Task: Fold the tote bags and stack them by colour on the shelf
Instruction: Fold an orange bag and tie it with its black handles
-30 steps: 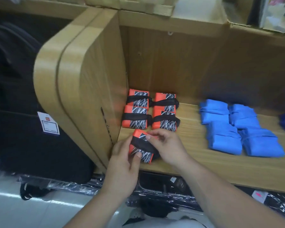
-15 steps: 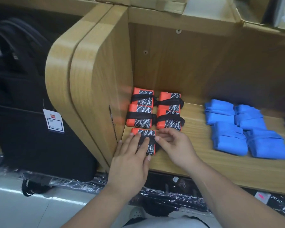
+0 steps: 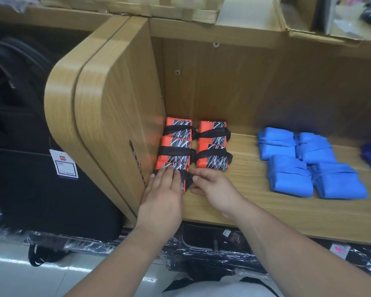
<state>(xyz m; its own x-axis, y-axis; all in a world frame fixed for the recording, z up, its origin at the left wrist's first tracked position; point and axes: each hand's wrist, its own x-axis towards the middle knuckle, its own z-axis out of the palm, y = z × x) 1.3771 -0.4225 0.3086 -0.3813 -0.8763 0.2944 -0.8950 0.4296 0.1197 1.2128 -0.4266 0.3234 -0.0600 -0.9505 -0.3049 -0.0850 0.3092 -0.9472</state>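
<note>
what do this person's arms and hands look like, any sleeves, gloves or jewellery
Bare all the way to the frame edge, with no sleeves in view. The left hand and right hand wear no gloves, and no watch, bracelet or ring shows on the sides facing the camera.

orange-black tote bags [image 3: 177, 144]; blue tote bags [image 3: 291, 168]

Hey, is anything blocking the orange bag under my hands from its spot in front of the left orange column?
Nothing visible. The bag already lies on the shelf against the left column, beside the side panel; the left hand presses it flat, the right hand holds its right end.
</note>
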